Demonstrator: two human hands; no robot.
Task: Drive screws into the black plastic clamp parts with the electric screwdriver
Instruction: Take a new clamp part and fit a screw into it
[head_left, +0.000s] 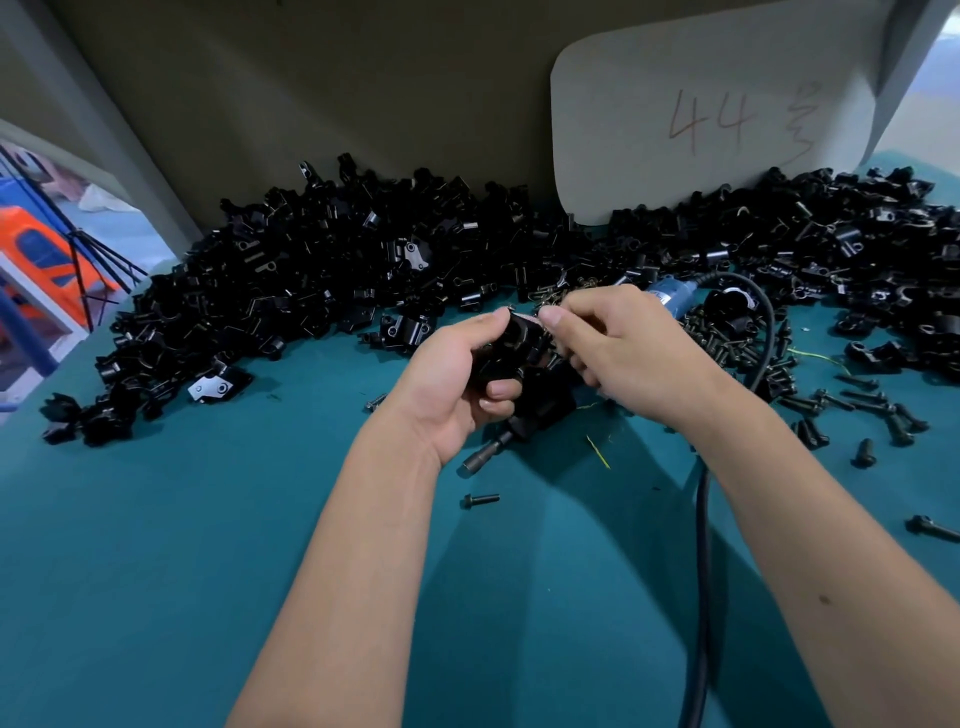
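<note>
1. The left hand (457, 374) gripped a black clamp part (511, 345) above the green table (208, 545).
2. The right hand (618, 348) pinched something small at the part's top edge; what it was could not be told.
3. The screwdriver (540, 410) lay beneath the hands.

Teal table (182, 545), black clamp parts (322, 270), black screws (857, 405), blue screwdriver (670, 299) with black cable (701, 571), pale grey card (649, 156) with brownish handwriting
</note>
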